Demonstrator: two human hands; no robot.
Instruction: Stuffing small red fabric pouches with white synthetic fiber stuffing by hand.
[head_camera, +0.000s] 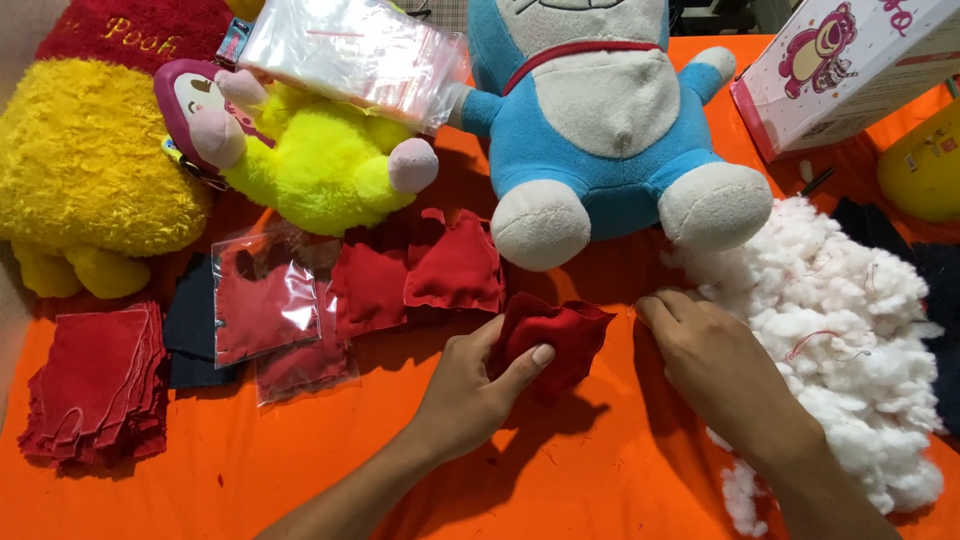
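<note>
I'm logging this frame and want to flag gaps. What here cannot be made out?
- Head view: right hand fingertips are buried in the white stuffing, so their grip is hidden.
- Red pouch: its opening is covered by the left hand.
- Blue plush: face cut off by the top edge.

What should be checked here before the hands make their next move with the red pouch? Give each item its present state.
1. Left hand has a firm grip on the red fabric pouch: ok.
2. Right hand within reach of the white stuffing pile: ok, fingers at its edge.
3. Stuffing actually pinched in the right hand: cannot tell.
4. Pouch opening turned toward the stuffing: cannot tell.
5. Orange table cover bare under the hands: ok.
6. Blue plush toy clear of the hands: ok.
</note>
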